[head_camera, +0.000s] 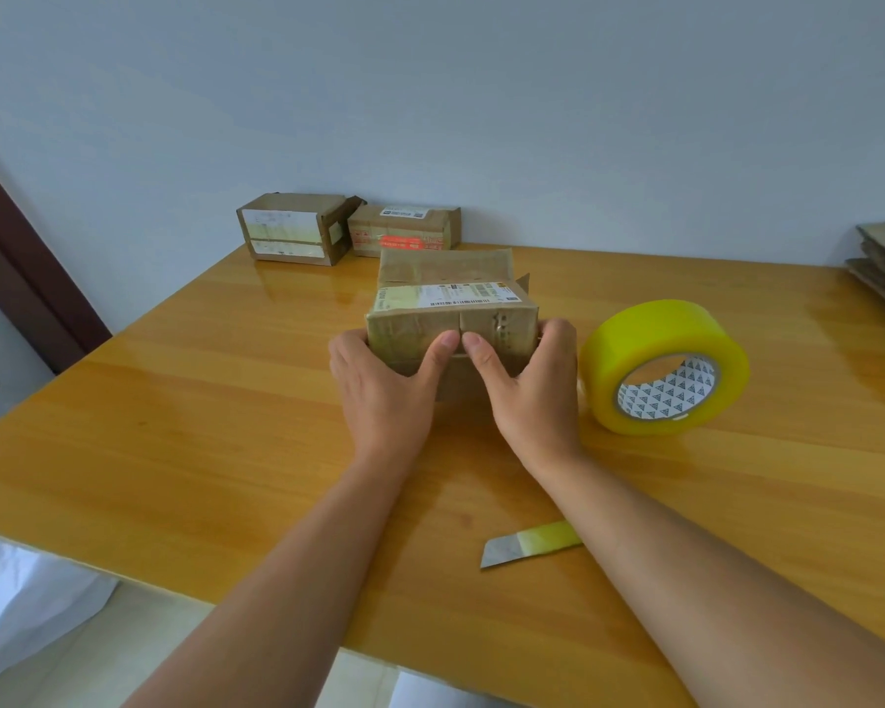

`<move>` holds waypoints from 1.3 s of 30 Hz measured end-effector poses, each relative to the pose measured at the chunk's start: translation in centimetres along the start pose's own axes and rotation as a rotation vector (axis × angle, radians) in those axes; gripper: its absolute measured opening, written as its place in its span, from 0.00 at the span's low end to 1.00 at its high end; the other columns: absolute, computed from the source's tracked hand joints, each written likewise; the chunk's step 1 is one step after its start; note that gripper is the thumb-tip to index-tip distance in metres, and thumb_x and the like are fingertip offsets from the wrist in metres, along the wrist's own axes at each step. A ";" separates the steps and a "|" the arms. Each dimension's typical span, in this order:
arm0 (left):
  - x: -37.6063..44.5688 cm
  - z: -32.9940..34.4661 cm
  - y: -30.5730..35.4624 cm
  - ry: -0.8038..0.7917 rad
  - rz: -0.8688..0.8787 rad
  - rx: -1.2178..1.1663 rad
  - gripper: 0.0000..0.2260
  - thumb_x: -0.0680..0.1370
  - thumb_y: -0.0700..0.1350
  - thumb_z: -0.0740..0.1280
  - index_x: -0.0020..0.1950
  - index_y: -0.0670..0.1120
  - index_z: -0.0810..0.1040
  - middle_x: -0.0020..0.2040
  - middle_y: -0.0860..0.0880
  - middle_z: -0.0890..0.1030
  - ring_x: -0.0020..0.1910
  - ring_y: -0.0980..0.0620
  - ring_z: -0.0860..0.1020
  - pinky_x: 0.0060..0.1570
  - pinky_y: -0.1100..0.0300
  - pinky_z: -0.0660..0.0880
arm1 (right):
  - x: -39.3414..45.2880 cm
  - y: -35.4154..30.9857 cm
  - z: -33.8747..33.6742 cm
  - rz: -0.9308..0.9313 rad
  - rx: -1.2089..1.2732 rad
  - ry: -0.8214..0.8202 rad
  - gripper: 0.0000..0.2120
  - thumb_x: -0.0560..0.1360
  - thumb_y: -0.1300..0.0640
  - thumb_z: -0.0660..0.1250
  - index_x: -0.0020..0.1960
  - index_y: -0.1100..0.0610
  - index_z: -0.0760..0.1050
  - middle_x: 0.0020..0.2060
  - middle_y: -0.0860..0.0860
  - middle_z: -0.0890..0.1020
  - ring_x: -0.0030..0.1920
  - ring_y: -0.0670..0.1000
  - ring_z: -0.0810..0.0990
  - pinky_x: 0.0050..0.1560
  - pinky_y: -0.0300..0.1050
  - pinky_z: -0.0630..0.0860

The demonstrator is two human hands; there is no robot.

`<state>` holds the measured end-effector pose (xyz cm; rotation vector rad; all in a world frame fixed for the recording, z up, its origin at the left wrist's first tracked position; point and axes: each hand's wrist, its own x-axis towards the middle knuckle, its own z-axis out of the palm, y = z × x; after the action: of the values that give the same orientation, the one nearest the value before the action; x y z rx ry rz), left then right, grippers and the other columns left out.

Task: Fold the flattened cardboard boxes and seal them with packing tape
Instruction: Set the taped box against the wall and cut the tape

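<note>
both grips hold cardboard box (450,329) | left hand (384,385) | right hand (532,390) | glossy wooden table (200,401) | pale wall (430,94)

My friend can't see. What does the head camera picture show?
Two hands, left hand and right hand, grip a small brown cardboard box on a glossy wooden table, thumbs pressing its flaps shut. A yellow packing tape roll stands right of it.

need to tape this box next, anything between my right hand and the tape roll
Nothing visible. The right hand grips the cardboard box, and the yellow tape roll stands just to its right on bare wooden table.
</note>
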<state>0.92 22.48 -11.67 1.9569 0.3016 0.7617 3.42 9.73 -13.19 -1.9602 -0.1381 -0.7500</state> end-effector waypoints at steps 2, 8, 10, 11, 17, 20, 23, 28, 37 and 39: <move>0.1 -0.1 -0.3 -0.014 0.018 -0.036 0.33 0.67 0.74 0.66 0.54 0.48 0.64 0.50 0.53 0.68 0.54 0.50 0.71 0.51 0.54 0.75 | 0.1 0.0 -0.1 0.014 0.015 -0.001 0.35 0.68 0.29 0.62 0.58 0.59 0.68 0.52 0.52 0.74 0.53 0.52 0.76 0.44 0.47 0.81; 0.4 -0.2 -0.8 0.024 0.024 -0.125 0.23 0.75 0.66 0.58 0.51 0.46 0.67 0.47 0.52 0.70 0.45 0.53 0.71 0.44 0.59 0.70 | 0.1 0.2 -0.2 -0.036 0.015 0.001 0.26 0.79 0.37 0.61 0.57 0.61 0.71 0.51 0.53 0.75 0.51 0.53 0.75 0.46 0.41 0.74; 0.5 -0.2 -1.1 0.012 0.012 -0.153 0.22 0.76 0.67 0.59 0.52 0.48 0.68 0.49 0.50 0.72 0.45 0.54 0.71 0.43 0.60 0.70 | 0.2 0.3 -0.1 -0.048 0.008 0.013 0.20 0.80 0.43 0.61 0.54 0.61 0.71 0.48 0.54 0.75 0.48 0.54 0.75 0.46 0.48 0.76; 0.5 -0.2 -1.2 0.000 0.013 -0.164 0.22 0.77 0.68 0.59 0.52 0.49 0.68 0.50 0.49 0.72 0.46 0.54 0.71 0.43 0.60 0.71 | 0.3 0.4 -0.2 -0.039 0.010 0.020 0.17 0.80 0.44 0.62 0.53 0.60 0.70 0.47 0.53 0.74 0.47 0.54 0.75 0.44 0.51 0.77; 0.9 -0.2 -1.4 0.032 0.007 -0.160 0.16 0.81 0.61 0.57 0.48 0.48 0.66 0.47 0.47 0.71 0.44 0.51 0.69 0.44 0.49 0.73 | 0.4 0.3 -0.4 -0.067 0.034 0.036 0.19 0.81 0.43 0.56 0.51 0.59 0.72 0.45 0.48 0.73 0.46 0.51 0.74 0.43 0.40 0.71; 1.0 -0.3 -1.7 0.020 0.004 -0.193 0.14 0.80 0.65 0.57 0.47 0.55 0.67 0.50 0.45 0.74 0.47 0.48 0.72 0.47 0.49 0.75 | 0.5 0.3 -0.4 -0.056 0.037 0.032 0.16 0.82 0.46 0.56 0.48 0.58 0.71 0.43 0.48 0.72 0.44 0.51 0.73 0.40 0.33 0.66; 0.9 -0.2 -1.7 0.005 0.051 -0.180 0.13 0.80 0.63 0.56 0.48 0.55 0.67 0.50 0.47 0.74 0.46 0.51 0.72 0.45 0.53 0.74 | 0.8 0.6 -0.6 -0.043 0.039 0.054 0.13 0.82 0.49 0.57 0.46 0.57 0.70 0.41 0.49 0.73 0.42 0.51 0.72 0.38 0.36 0.63; 1.3 -0.5 -1.7 0.070 0.005 -0.230 0.12 0.83 0.56 0.57 0.49 0.49 0.70 0.47 0.49 0.74 0.43 0.54 0.71 0.43 0.53 0.73 | 0.4 0.3 -0.5 -0.129 0.040 0.040 0.17 0.83 0.49 0.55 0.52 0.60 0.75 0.45 0.47 0.74 0.45 0.47 0.73 0.44 0.28 0.67; 0.5 -0.5 -0.8 -0.102 0.091 -0.151 0.41 0.71 0.67 0.70 0.78 0.52 0.60 0.71 0.54 0.67 0.70 0.56 0.66 0.65 0.58 0.70 | 0.5 0.3 -0.8 -0.112 0.116 -0.064 0.23 0.80 0.45 0.64 0.70 0.56 0.71 0.60 0.51 0.76 0.60 0.44 0.74 0.57 0.33 0.74; 0.4 -0.4 -0.5 -0.077 0.079 -0.112 0.44 0.69 0.65 0.71 0.78 0.50 0.57 0.72 0.53 0.66 0.71 0.55 0.65 0.67 0.56 0.69 | 0.2 -0.1 -0.5 -0.087 0.160 -0.097 0.32 0.77 0.42 0.67 0.75 0.55 0.64 0.67 0.51 0.72 0.68 0.46 0.70 0.62 0.38 0.74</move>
<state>1.00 23.20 -11.81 1.8964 0.1331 0.7358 3.30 9.38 -12.85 -1.8474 -0.3344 -0.6789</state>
